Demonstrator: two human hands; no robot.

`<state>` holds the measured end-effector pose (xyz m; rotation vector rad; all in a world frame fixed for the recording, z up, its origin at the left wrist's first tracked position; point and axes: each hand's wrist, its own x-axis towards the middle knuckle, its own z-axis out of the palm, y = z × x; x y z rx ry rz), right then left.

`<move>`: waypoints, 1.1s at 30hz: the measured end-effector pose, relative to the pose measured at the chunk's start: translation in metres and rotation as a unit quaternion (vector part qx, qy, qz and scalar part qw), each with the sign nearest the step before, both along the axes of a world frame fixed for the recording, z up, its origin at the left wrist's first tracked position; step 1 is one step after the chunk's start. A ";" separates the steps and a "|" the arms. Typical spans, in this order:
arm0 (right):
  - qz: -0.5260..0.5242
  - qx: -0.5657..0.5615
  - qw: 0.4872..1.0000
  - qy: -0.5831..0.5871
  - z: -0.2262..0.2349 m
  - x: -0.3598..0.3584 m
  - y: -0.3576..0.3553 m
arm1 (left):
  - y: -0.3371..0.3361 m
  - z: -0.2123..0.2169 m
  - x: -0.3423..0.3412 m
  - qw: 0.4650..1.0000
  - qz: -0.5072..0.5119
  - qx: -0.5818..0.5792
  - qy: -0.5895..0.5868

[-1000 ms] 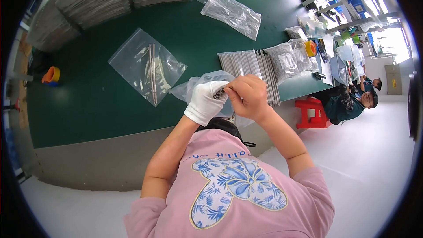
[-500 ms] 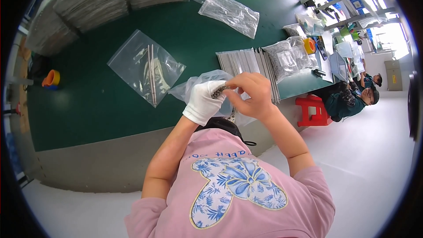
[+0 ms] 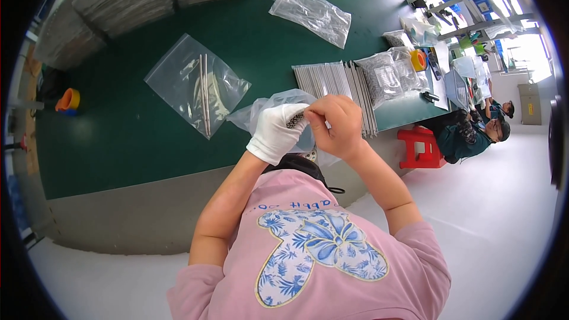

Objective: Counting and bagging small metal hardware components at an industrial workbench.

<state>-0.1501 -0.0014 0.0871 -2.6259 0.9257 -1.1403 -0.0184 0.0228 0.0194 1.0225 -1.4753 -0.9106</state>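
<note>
My left hand (image 3: 276,133), in a white glove, is wrapped round a bundle of thin metal pieces (image 3: 295,120) whose round ends show beside the glove. My bare right hand (image 3: 338,123) meets it from the right, thumb and fingers pinched at the bundle's ends; whatever they hold is hidden. Beneath both hands lies a crumpled clear plastic bag (image 3: 252,117) at the table's near edge. To the left, a flat clear bag (image 3: 175,74) has two thin rods (image 3: 205,95) on it. Right behind my hands are rows of slender grey rods (image 3: 323,80).
On the green table (image 3: 118,148) stand stacked plastic-wrapped bundles (image 3: 124,0) at the back left. Filled clear bags (image 3: 385,77) and tape rolls (image 3: 418,60) lie to the right. An orange tape roll (image 3: 70,101) sits far left. A person (image 3: 468,133) sits beyond a red stool (image 3: 419,147).
My right hand has curled its fingers in more tightly and shifted slightly at the bundle's ends. The left hand keeps its grip, nearly still.
</note>
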 end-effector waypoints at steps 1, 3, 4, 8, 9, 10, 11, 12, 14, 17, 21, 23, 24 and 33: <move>-0.013 0.027 1.000 0.001 -0.001 -0.001 0.001 | 0.001 0.000 0.000 1.000 -0.001 0.000 0.006; -0.001 0.004 1.000 -0.006 -0.002 -0.001 0.002 | 0.003 -0.003 -0.002 1.000 -0.002 -0.001 0.010; 0.012 -0.021 1.000 -0.013 -0.003 0.000 0.003 | 0.003 -0.004 -0.002 1.000 -0.002 -0.003 0.013; 0.005 -0.003 1.000 -0.016 -0.006 -0.001 0.002 | 0.000 -0.001 -0.001 1.000 -0.004 -0.013 -0.013; -0.003 0.001 0.999 -0.036 -0.008 -0.001 0.003 | 0.002 -0.001 -0.002 1.000 -0.004 -0.009 -0.007; -0.010 0.005 0.998 -0.057 -0.009 -0.001 0.004 | 0.004 -0.002 -0.004 1.000 -0.005 -0.005 -0.001; -0.010 0.005 0.998 -0.057 -0.009 -0.002 0.003 | 0.002 -0.003 -0.004 1.000 -0.004 -0.005 0.000; -0.005 0.008 0.999 -0.053 -0.010 -0.001 0.003 | 0.000 -0.004 -0.003 1.000 0.000 -0.016 -0.006; -0.001 0.010 0.999 -0.049 -0.010 -0.002 0.004 | 0.001 -0.008 -0.003 1.000 0.003 -0.027 -0.013; 0.008 0.058 0.998 -0.035 -0.009 -0.003 0.005 | 0.005 -0.012 -0.003 1.000 -0.012 -0.028 -0.009; 0.018 0.016 1.000 0.001 -0.001 0.000 0.000 | 0.005 -0.009 -0.001 0.996 0.013 -0.073 -0.044; 0.026 0.012 1.000 0.012 0.002 0.000 -0.001 | 0.005 -0.009 0.000 0.996 0.008 -0.074 -0.055; 0.030 0.021 0.999 0.022 0.003 -0.001 0.000 | 0.005 -0.009 0.001 0.995 0.010 -0.084 -0.060; 0.040 0.005 0.999 0.001 -0.005 -0.002 -0.002 | -0.003 -0.011 0.000 0.992 0.008 -0.113 -0.056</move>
